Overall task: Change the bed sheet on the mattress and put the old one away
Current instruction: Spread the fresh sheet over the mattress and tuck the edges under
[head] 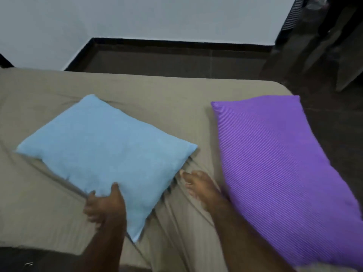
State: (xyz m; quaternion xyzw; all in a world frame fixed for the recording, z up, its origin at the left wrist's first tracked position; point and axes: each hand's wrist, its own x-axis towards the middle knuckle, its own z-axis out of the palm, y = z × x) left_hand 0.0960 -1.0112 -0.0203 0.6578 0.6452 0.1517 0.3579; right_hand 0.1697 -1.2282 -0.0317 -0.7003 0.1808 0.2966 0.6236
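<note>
Left hand (104, 205) grips the blue pillow (102, 154); right hand (198, 185) rests fingers relaxed on the sheet (49, 209).

1. No text, label, brand, number or sign can be read anywhere in the head view.
2. The blue pillow (102, 152) shows plain cloth with no print or tag.
3. The purple pillow (275, 163) bears only a ribbed stripe pattern, no lettering.
4. The beige bed sheet (167, 99) carries no writing.
5. The dark things in the far right corner are too blurred to tell whether they bear any marks.
</note>
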